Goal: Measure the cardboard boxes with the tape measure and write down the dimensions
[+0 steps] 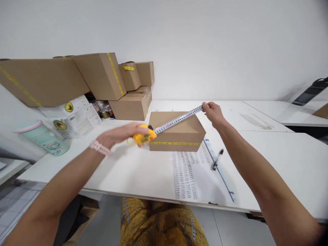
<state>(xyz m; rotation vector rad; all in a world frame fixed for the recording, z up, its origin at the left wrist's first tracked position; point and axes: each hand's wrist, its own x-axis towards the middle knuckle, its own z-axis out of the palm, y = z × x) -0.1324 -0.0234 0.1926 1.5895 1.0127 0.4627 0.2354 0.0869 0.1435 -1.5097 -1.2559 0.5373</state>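
Observation:
My left hand (124, 132) grips the yellow case of a tape measure (145, 135), with a pink band on the wrist. The metal blade runs out up and to the right, slanting above a closed cardboard box (175, 136). At its far end my right hand (212, 112) pinches the blade tip between thumb and fingers. Yellow tape printed with marks crosses the front of the box. Part of the box lid is hidden by the blade. Whether the blade touches the lid I cannot tell.
Handwritten sheets (185, 177) lie in front of the box, with a pen (218, 160) on their right side. Several cardboard boxes (99, 75) are stacked at the back left. A mint tumbler (47, 140) stands near white avocado-printed boxes (83, 118). A dark object (310, 90) sits at far right.

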